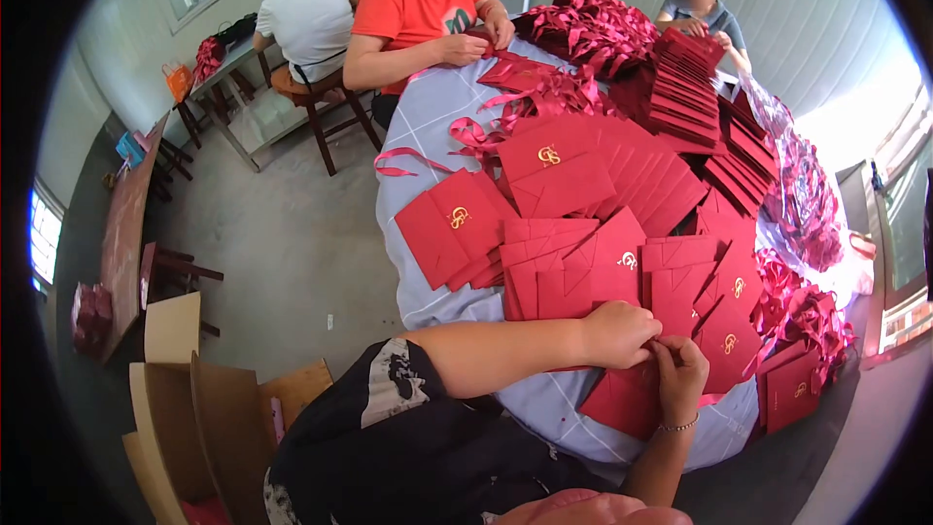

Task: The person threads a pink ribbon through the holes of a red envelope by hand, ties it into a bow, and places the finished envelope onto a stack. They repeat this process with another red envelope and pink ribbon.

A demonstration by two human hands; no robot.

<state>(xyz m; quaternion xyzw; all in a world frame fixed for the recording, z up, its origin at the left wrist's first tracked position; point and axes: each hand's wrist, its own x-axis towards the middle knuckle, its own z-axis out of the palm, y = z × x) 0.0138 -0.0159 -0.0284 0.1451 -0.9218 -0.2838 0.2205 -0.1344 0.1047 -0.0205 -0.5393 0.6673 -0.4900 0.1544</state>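
My left hand (620,333) reaches across from the left with its fingers curled closed. Its fingertips meet those of my right hand (680,374), which pinches at the upper edge of a flat red paper bag (620,406). Whether a ribbon is also between the fingertips is too small to tell. A bit of pink ribbon (712,399) shows just right of my right wrist. Around my hands lie overlapping red paper bags (564,294) with gold lettering, and one tilted bag (727,342) rests close to my right fingers.
Red bags (685,92) are stacked high at the back, near a heap of ribbons (593,27). A clear plastic bag (802,204) lines the right side. Across the table (413,267) sits a person in red (389,29). An opened cardboard box (170,408) stands at lower left.
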